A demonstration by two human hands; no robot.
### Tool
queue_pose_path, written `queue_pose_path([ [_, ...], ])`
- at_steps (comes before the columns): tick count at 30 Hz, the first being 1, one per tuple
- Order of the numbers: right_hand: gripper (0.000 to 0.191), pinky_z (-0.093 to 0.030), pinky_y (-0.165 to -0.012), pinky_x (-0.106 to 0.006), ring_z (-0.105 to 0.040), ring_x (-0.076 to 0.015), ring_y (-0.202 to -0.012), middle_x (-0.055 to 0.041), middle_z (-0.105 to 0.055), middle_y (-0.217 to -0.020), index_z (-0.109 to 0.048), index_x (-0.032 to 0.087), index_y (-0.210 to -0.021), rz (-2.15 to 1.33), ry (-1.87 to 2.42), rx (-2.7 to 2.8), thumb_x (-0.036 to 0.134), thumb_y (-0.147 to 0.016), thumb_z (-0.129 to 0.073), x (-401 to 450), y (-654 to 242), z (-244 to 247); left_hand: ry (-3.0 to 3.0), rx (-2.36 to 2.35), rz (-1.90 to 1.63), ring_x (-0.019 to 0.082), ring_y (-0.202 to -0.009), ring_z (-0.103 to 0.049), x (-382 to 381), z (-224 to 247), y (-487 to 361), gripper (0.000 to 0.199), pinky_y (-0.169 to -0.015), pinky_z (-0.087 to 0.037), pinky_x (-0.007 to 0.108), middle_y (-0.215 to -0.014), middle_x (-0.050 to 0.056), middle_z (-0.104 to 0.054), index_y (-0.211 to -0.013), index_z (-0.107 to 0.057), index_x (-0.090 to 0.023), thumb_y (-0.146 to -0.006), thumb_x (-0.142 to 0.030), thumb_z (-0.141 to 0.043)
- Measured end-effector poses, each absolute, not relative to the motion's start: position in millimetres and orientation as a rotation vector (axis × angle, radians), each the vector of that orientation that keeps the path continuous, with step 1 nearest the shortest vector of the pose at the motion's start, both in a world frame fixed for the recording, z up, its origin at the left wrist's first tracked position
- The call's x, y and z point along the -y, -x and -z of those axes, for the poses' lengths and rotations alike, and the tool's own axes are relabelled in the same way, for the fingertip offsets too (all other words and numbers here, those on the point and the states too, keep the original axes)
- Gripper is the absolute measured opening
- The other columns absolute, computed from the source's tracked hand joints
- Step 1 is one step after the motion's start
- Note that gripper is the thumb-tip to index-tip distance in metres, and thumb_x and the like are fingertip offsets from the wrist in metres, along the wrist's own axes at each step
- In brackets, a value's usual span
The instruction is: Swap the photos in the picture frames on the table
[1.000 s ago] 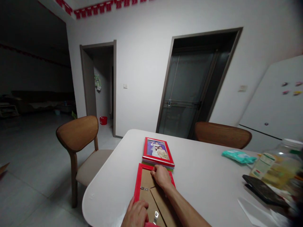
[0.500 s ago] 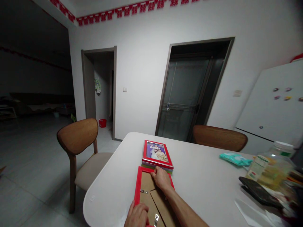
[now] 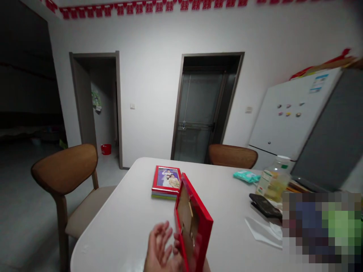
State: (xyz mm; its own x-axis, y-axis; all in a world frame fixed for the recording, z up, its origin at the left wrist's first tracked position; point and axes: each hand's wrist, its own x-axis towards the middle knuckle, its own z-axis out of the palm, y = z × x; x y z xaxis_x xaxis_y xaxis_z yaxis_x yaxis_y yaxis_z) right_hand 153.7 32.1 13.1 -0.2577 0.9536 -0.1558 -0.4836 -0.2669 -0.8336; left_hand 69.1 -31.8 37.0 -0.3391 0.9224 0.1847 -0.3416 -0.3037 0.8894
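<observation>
From the head view, a red picture frame (image 3: 193, 223) stands up on edge at the lower centre of the frame, tilted, its brown cardboard back turned toward the left and a small metal clip showing on that back. The left hand (image 3: 161, 249) sits at the bottom edge just left of the frame, palm open toward the cardboard back, its fingers (image 3: 162, 234) spread and slightly curled, their tips near or touching the frame's lower left edge; whether they press on it I cannot tell. The right hand is hidden behind the frame, so its fingers cannot be judged. All this is over a white table (image 3: 127, 223) that fills the lower middle. Farther back on the table, just beyond the upright frame, a second red frame with a photo (image 3: 166, 179) lies flat on a thin stack. At right of centre lie a teal tissue pack (image 3: 246, 176), a clear jar (image 3: 273, 181) and a black phone (image 3: 265, 206). A wooden chair (image 3: 66, 172) stands at the left, another (image 3: 232, 155) behind the table, and a white fridge (image 3: 292, 117) at the upper right.
</observation>
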Motion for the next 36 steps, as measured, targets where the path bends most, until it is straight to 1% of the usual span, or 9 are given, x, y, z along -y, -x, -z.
queue_pose_path([
  [3,0.058,-0.048,-0.055,-0.027,-0.060,-0.0153,-0.059,0.0003,-0.065,-0.076,-0.043,0.022,-0.113,-1.663,0.832,0.744,0.043,-0.062,-0.061,-42.1,-179.7,-22.1,-0.903,-0.828,-1.768,0.029,-0.116,-0.037,25.5,-74.1,-70.3,0.090,-0.086,-0.040,0.039,-0.131,0.011,-0.034,-0.124,-0.023,-0.028,-0.050,-0.043,-0.073],
  [7,0.076,-0.048,-0.057,-0.032,-0.062,-0.0197,-0.059,0.0000,-0.066,-0.069,-0.021,0.019,-0.129,-1.566,1.028,0.931,0.039,-0.065,-0.058,-78.7,-248.5,-28.4,-0.931,-0.807,-1.534,0.028,-0.100,-0.053,6.8,-74.1,-87.5,0.072,-0.085,-0.042,0.038,-0.116,0.013,-0.052,-0.119,-0.037,-0.017,-0.057,-0.031,-0.069],
  [9,0.072,-0.048,-0.058,-0.032,-0.062,-0.0210,-0.060,-0.0020,-0.067,-0.070,-0.026,0.015,-0.128,-1.416,1.214,1.125,0.039,-0.066,-0.055,-103.5,-285.4,-24.7,-0.951,-0.870,-1.459,0.027,-0.100,-0.052,-7.2,-54.9,-106.0,0.068,-0.084,-0.043,0.035,-0.115,0.013,-0.053,-0.120,-0.038,-0.014,-0.058,-0.025,-0.065],
  [14,0.045,-0.043,-0.076,-0.030,-0.058,-0.0236,-0.089,-0.0083,-0.065,-0.095,-0.054,0.014,-0.107,-0.753,1.617,1.695,0.034,-0.068,-0.046,-158.9,-353.2,-14.7,-1.324,-1.402,-1.141,0.023,-0.108,-0.046,-41.2,-23.9,-153.3,0.056,-0.093,-0.032,0.029,-0.113,0.007,-0.054,-0.109,-0.051,-0.016,-0.054,-0.007,-0.055],
  [20,0.035,-0.040,-0.078,-0.029,-0.057,-0.0236,-0.090,-0.0134,-0.062,-0.098,-0.059,0.011,-0.098,-0.189,1.866,1.976,0.026,-0.073,-0.039,-177.8,-374.1,-12.6,-1.687,-1.514,-1.017,0.024,-0.112,-0.041,-58.9,-23.2,-167.8,0.056,-0.096,-0.028,0.031,-0.121,0.011,-0.047,-0.108,-0.053,-0.013,-0.053,-0.002,-0.048],
  [25,0.034,-0.033,-0.086,-0.034,-0.051,-0.0240,-0.096,-0.0133,-0.058,-0.102,-0.059,0.012,-0.097,0.134,1.607,2.073,0.030,-0.077,-0.039,-167.9,-316.7,-28.8,-1.609,-1.511,-1.074,0.025,-0.113,-0.041,-54.3,-10.1,-123.0,0.056,-0.097,-0.028,0.034,-0.120,0.012,-0.048,-0.108,-0.051,-0.013,-0.053,-0.008,-0.054],
  [31,0.046,-0.029,-0.089,-0.031,-0.039,-0.0221,-0.107,-0.0104,-0.048,-0.117,-0.047,0.015,-0.114,-0.035,1.132,2.415,0.025,-0.069,-0.052,-172.9,-164.1,-57.2,-1.065,-1.573,-1.395,0.022,-0.097,-0.053,-44.1,-13.7,-51.4,0.039,-0.084,-0.040,0.031,-0.105,0.012,-0.057,-0.098,-0.053,-0.011,-0.059,-0.015,-0.056],
  [33,0.045,-0.030,-0.087,-0.032,-0.041,-0.0234,-0.104,-0.0112,-0.050,-0.112,-0.050,0.014,-0.109,-0.040,1.104,2.447,0.020,-0.065,-0.056,-180.0,-130.7,-63.0,-1.005,-1.571,-1.430,0.022,-0.094,-0.055,-40.1,-14.1,-35.9,0.036,-0.081,-0.041,0.030,-0.104,0.013,-0.057,-0.094,-0.053,-0.011,-0.059,-0.016,-0.058],
  [36,0.023,-0.033,-0.080,-0.031,-0.047,-0.0215,-0.092,-0.0099,-0.056,-0.094,-0.059,0.014,-0.088,-0.044,1.067,2.479,0.013,-0.066,-0.051,-179.4,-109.8,-70.4,-0.893,-1.535,-1.492,0.022,-0.090,-0.057,-33.7,-13.8,-21.6,0.035,-0.081,-0.042,0.030,-0.100,0.015,-0.058,-0.090,-0.052,-0.011,-0.058,-0.022,-0.062],
])
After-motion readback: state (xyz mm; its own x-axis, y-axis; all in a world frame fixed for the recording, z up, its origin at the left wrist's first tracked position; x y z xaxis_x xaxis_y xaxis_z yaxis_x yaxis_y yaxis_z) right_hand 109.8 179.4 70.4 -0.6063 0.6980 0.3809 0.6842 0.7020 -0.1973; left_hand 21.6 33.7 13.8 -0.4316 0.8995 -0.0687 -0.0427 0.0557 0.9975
